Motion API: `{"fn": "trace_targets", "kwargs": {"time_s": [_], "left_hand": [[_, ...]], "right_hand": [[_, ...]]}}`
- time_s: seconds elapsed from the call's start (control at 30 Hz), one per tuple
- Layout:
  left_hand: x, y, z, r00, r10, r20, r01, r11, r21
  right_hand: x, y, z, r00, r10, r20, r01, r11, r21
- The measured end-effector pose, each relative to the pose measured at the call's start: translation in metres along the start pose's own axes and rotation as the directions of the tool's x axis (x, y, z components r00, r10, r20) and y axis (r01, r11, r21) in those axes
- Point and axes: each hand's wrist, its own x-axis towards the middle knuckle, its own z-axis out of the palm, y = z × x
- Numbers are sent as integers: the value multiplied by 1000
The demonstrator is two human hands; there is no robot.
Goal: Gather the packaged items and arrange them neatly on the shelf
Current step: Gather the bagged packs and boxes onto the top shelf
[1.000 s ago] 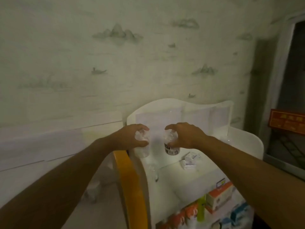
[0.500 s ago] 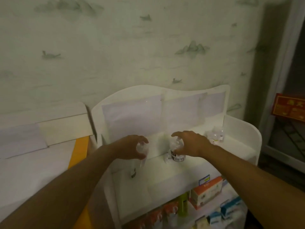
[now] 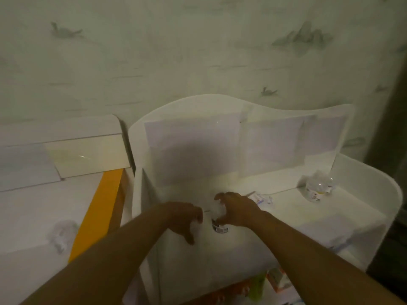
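The white shelf unit (image 3: 372, 194) stands against the wall. My right hand (image 3: 237, 211) is closed over the top of a clear wrapped bottle with a dark label (image 3: 220, 228), which stands on the top shelf. My left hand (image 3: 182, 219) is just left of it, fingers curled downward around a faint, blurred clear bottle (image 3: 196, 226) low over the same shelf. The two hands are close together but apart.
Clear wrapped bottles (image 3: 317, 188) sit in the shelf's back right corner, and a small flat packet (image 3: 261, 198) lies behind my right hand. A clear wrapped item (image 3: 61, 234) lies on the white surface with an orange edge (image 3: 97, 212) at left. Boxes (image 3: 277, 280) fill the lower shelf.
Both hands have come down toward the top shelf with their bottles. The view has dropped and shifted, showing more of the shelf top.
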Motion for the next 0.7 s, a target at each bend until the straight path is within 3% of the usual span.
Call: {"fn": "trace_targets", "kwargs": {"time_s": [0.3, 0.53, 0.7], "left_hand": [[17, 4, 8, 986, -134, 97, 122, 985, 120], [4, 2, 32, 974, -223, 29, 209, 944, 254], [-1, 6, 31, 972, -236, 12, 230, 957, 179]], "right_hand": [[54, 8, 16, 985, -140, 98, 140, 990, 8], [74, 10, 43, 965, -246, 92, 240, 968, 69], [75, 9, 43, 958, -269, 100, 265, 963, 54]]}}
